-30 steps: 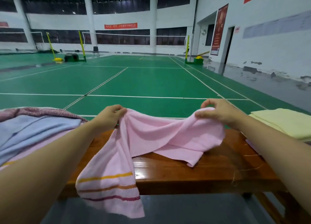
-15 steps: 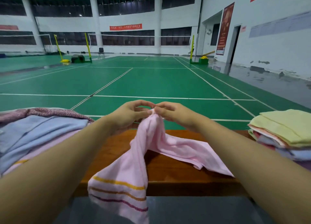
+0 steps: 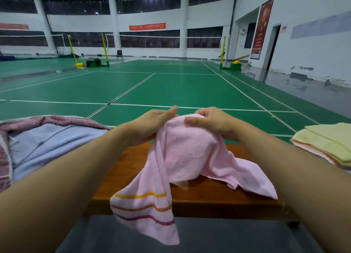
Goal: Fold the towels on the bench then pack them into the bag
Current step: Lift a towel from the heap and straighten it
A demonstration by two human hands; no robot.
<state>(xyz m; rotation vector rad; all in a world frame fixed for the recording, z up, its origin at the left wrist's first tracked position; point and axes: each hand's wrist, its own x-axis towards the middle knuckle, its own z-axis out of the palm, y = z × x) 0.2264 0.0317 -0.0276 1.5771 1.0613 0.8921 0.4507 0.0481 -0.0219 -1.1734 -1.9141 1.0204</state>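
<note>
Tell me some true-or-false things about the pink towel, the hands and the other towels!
1. Both hands hold the pink towel at its top. True: the left hand and right hand grip it close together.
2. The pink towel's striped end lies flat in the middle of the bench. False: it hangs over the bench's near edge.
3. A yellow towel tops the stack on the right. True.
4. The pink towel is already neatly folded. False: it drapes loosely from the hands.
5. The blue towel is on the right. False: it lies on the left.
</note>
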